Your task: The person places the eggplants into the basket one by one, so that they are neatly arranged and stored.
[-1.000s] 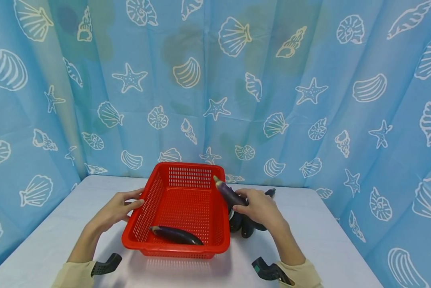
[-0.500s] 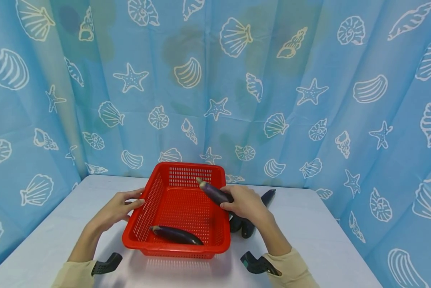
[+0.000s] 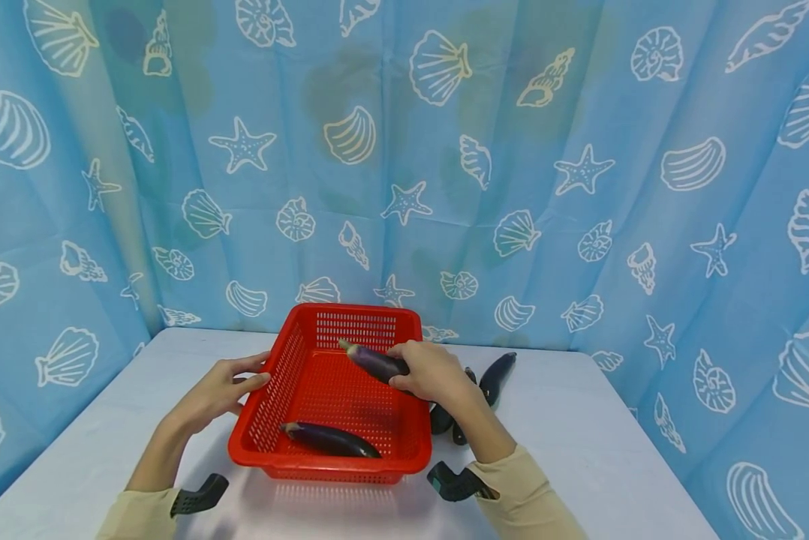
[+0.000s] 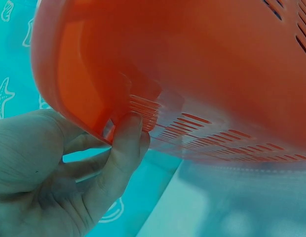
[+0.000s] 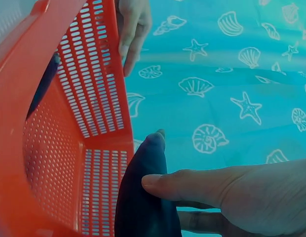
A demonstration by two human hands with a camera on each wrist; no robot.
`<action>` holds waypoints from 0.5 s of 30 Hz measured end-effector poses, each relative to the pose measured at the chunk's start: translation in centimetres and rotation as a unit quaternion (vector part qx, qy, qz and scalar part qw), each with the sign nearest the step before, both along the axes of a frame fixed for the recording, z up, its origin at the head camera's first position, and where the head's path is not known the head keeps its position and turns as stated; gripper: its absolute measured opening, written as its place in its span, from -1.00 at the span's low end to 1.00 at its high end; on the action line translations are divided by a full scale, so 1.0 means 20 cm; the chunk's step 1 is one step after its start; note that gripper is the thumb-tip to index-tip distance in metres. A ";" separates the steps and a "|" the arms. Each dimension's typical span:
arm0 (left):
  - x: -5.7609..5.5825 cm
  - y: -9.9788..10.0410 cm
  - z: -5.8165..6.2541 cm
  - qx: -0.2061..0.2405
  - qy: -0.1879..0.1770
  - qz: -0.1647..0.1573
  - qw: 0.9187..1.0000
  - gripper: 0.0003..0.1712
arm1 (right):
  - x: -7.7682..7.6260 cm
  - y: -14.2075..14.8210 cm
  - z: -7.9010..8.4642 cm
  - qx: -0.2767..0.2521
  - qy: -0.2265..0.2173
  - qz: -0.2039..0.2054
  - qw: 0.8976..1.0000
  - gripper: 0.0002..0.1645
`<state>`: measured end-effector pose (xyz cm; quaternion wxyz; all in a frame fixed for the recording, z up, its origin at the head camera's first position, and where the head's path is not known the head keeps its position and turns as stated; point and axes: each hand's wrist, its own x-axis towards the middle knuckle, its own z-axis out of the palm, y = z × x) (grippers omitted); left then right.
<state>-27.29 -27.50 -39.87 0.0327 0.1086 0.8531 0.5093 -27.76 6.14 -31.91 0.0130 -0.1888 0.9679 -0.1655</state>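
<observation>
My right hand (image 3: 430, 371) grips a dark purple eggplant (image 3: 371, 363) and holds it over the right part of the red plastic basket (image 3: 414, 466), its pale green stem end pointing left. In the right wrist view, the thumb lies across that eggplant (image 5: 143, 202). At the basket's left side, my left hand (image 3: 225, 390) holds the rim. The left wrist view shows the thumb against the slotted outer wall, with other fingers partly hidden behind the edge. Another eggplant (image 3: 333, 441) lies inside the basket, along its near side.
Several eggplants lie on the white table to the right of the basket, one (image 3: 497, 377) farther out and others partly hidden behind my right forearm. A blue curtain (image 3: 553, 187) with white shell prints hangs behind the white-covered table (image 3: 580, 465).
My right hand has carried the eggplant leftward, from above the basket's right rim to over its inside. More of the eggplants on the table show now. The left hand and basket stay put.
</observation>
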 end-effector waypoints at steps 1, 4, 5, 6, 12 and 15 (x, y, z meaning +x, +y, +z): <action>0.00 0.00 0.00 0.001 0.000 0.000 1.000 -0.25 | 0.00 -0.01 0.00 0.003 0.001 0.003 1.000 -0.42; 0.00 0.00 0.00 0.003 0.001 -0.001 1.000 -0.24 | -0.01 -0.04 0.00 0.005 0.004 0.013 1.000 -0.46; 0.00 0.00 0.00 0.004 0.001 0.000 1.000 -0.24 | -0.02 -0.05 0.00 0.006 0.005 0.015 1.000 -0.47; 0.00 0.00 0.00 0.005 0.001 -0.001 1.000 -0.24 | -0.02 -0.06 -0.01 0.007 0.005 0.019 1.000 -0.49; 0.01 0.00 0.00 0.007 0.001 -0.003 1.000 -0.25 | -0.02 -0.10 -0.01 0.011 -0.002 0.029 1.000 -0.52; 0.01 0.00 0.00 0.008 0.000 -0.002 1.000 -0.24 | -0.03 -0.12 -0.01 0.018 -0.005 0.033 0.999 -0.53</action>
